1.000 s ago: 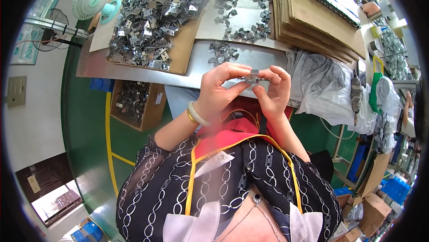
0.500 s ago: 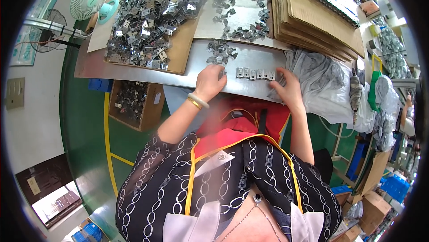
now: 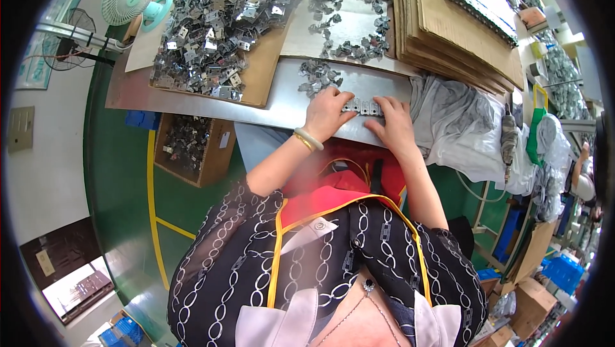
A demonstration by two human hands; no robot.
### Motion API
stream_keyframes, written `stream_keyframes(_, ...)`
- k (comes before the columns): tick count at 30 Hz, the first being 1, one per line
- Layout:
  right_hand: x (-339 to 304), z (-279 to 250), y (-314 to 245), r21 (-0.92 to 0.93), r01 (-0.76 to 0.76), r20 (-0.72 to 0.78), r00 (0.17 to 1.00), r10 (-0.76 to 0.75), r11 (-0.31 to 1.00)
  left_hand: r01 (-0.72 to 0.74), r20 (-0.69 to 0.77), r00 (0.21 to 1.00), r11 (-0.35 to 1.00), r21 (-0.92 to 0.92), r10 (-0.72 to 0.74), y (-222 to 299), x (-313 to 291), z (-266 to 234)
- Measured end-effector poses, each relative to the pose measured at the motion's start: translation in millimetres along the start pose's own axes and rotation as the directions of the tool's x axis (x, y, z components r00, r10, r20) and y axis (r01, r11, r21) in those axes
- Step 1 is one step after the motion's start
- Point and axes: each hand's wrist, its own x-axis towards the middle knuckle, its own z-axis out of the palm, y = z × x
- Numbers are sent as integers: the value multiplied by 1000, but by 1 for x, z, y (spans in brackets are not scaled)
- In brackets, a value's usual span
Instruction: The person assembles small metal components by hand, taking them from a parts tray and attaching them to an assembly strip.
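Note:
A short row of small metal brackets (image 3: 363, 108) stands side by side on the steel tabletop (image 3: 250, 108) in front of me. At the row's left end, my left hand (image 3: 328, 115) closes thumb and fingers on the brackets. My right hand (image 3: 393, 124) grips the opposite end between thumb and fingers. The outermost brackets are partly hidden under my fingertips. Just beyond my left hand lies a small loose heap of metal clips (image 3: 315, 75).
A big pile of shiny metal pieces (image 3: 221, 33) covers a cardboard sheet at left. Stacked cardboard (image 3: 461, 39) carries rows of parts at right. Grey gloves (image 3: 442, 100) and a hanging power screwdriver (image 3: 508, 130) are right of my hand. A box of parts (image 3: 214, 155) stands below left.
My left hand has moved right onto the row's left end. My right hand has shifted left with its end, and the row now looks more tightly packed between them.

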Motion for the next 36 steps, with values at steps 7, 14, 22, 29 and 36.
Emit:
stream_keyframes(7, 60, -8, 5, 157, 148, -59, 988, -140, 977, -45, -82, 996, 990, -137, 34, 4, -6, -33)
stream_keyframes(14, 116, 56, -25, 87, 160, 235, 956, -177, 983, 14, -226, 973, 995, -102, -37, -18, -2, -42)
stream_keyframes(22, 81, 38, -44, 917, -77, -3, 980, 198, 392, 350, 139, 877, 415, -839, -460, 11, 9, -56)
stream_keyframes(29, 43, 24, -49, 764, -2, -113, 984, 136, 646, 272, 117, 925, 414, -868, -363, 21, 9, -54)
stream_keyframes(36, 39, 14, -52, 871, 56, -89, 995, 44, 488, 215, 135, 959, 330, -919, -248, 23, 1, -61)
